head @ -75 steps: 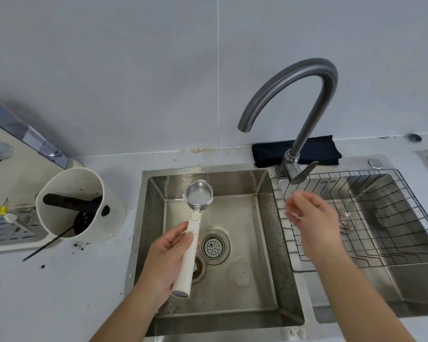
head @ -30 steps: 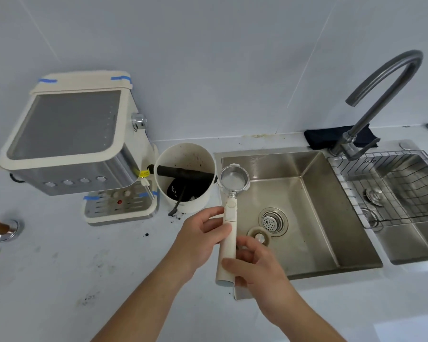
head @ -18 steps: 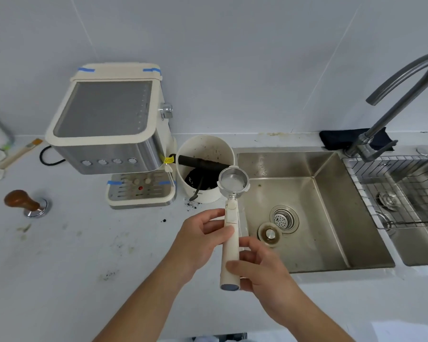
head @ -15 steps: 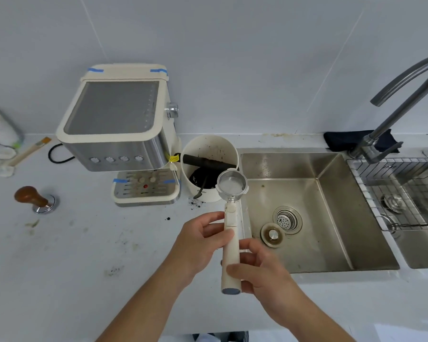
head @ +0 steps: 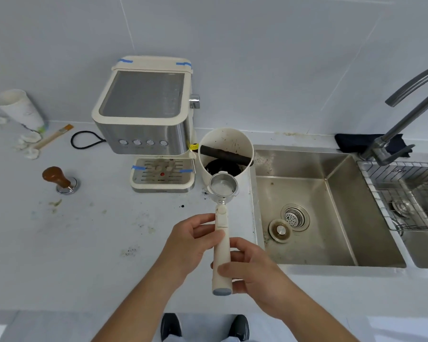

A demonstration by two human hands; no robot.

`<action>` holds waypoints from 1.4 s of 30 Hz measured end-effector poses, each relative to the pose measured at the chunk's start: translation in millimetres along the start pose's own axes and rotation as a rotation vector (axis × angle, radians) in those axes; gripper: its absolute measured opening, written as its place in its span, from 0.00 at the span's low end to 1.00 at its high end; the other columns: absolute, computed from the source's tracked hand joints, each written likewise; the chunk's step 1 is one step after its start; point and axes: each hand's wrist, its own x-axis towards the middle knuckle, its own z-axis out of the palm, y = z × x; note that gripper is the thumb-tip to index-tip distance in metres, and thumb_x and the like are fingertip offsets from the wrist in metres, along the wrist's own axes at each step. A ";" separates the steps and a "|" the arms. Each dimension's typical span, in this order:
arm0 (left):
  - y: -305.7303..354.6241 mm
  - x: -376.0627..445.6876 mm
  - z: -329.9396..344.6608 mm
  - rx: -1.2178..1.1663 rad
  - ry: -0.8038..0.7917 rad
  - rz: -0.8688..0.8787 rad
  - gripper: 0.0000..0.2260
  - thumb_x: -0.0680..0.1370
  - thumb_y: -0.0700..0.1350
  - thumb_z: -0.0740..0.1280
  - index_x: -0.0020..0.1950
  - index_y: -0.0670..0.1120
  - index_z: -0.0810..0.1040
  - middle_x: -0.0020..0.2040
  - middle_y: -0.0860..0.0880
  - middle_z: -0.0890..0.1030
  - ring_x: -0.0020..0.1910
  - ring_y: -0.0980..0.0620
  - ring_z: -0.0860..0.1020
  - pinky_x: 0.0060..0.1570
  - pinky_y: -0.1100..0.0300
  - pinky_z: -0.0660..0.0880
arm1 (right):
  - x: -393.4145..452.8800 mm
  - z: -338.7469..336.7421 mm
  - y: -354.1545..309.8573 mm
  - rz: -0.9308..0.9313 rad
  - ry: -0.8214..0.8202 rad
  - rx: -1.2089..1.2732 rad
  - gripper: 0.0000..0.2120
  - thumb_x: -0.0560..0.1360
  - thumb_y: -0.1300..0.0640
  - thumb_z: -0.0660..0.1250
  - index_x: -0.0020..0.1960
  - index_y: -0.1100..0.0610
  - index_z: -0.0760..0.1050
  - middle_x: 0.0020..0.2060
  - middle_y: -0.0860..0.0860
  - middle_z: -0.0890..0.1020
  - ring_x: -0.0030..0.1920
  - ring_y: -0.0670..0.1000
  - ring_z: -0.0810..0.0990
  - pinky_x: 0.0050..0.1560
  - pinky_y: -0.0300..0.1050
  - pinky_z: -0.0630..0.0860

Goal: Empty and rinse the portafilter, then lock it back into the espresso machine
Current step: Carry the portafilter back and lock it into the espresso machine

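The portafilter (head: 221,233) has a cream handle and a steel basket that looks empty and faces up. Both hands hold its handle above the counter, just left of the sink. My left hand (head: 190,239) grips the upper handle from the left. My right hand (head: 251,266) grips the lower handle from the right. The cream and steel espresso machine (head: 147,119) stands at the back, to the upper left of the basket, with its drip tray (head: 162,180) facing me. The steel sink (head: 314,191) lies to the right, its drain (head: 294,217) open with the plug beside it.
A cream knock box (head: 225,150) with dark grounds stands between machine and sink, just behind the basket. A wood-handled tamper (head: 59,180), a brush (head: 53,137) and a paper cup (head: 19,109) sit at the left. The faucet (head: 410,104) and wire rack (head: 405,191) are at the right.
The portafilter went from over the sink to over the counter left of it. My right hand joined the left on the handle. The view swung left, bringing the espresso machine in.
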 end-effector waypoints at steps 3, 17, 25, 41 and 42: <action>-2.9 -1.3 -21.1 0.015 -0.005 -0.005 0.15 0.73 0.38 0.73 0.55 0.53 0.81 0.49 0.51 0.87 0.50 0.51 0.84 0.60 0.47 0.77 | 7.0 18.4 -0.6 0.026 -0.032 -0.032 0.25 0.64 0.65 0.73 0.61 0.59 0.77 0.47 0.58 0.83 0.41 0.53 0.84 0.40 0.49 0.81; 34.8 12.8 -158.0 0.376 0.029 0.163 0.12 0.71 0.49 0.74 0.53 0.57 0.82 0.44 0.58 0.85 0.43 0.60 0.83 0.51 0.59 0.79 | 66.4 110.8 3.1 0.110 -0.058 -0.031 0.25 0.63 0.66 0.73 0.59 0.59 0.75 0.49 0.59 0.83 0.45 0.56 0.84 0.42 0.52 0.82; 136.5 50.1 -202.5 0.793 0.218 0.791 0.09 0.75 0.44 0.71 0.55 0.48 0.83 0.46 0.60 0.81 0.44 0.75 0.75 0.48 0.82 0.66 | 115.5 124.6 -11.2 0.107 -0.043 0.010 0.22 0.72 0.72 0.71 0.62 0.58 0.73 0.47 0.57 0.85 0.47 0.56 0.85 0.43 0.54 0.83; 187.8 143.8 -177.2 1.122 0.043 0.739 0.23 0.76 0.60 0.63 0.71 0.56 0.71 0.75 0.54 0.69 0.73 0.54 0.66 0.63 0.61 0.60 | 169.9 120.7 -51.6 0.038 -0.092 0.015 0.23 0.73 0.72 0.69 0.63 0.54 0.74 0.46 0.54 0.84 0.44 0.54 0.85 0.41 0.53 0.83; 187.7 145.2 -177.5 1.119 0.052 0.744 0.23 0.76 0.60 0.64 0.71 0.56 0.71 0.75 0.55 0.68 0.73 0.54 0.66 0.63 0.60 0.61 | 172.3 119.8 -54.7 0.034 -0.098 0.012 0.22 0.73 0.72 0.69 0.62 0.53 0.75 0.46 0.54 0.84 0.45 0.54 0.85 0.42 0.54 0.84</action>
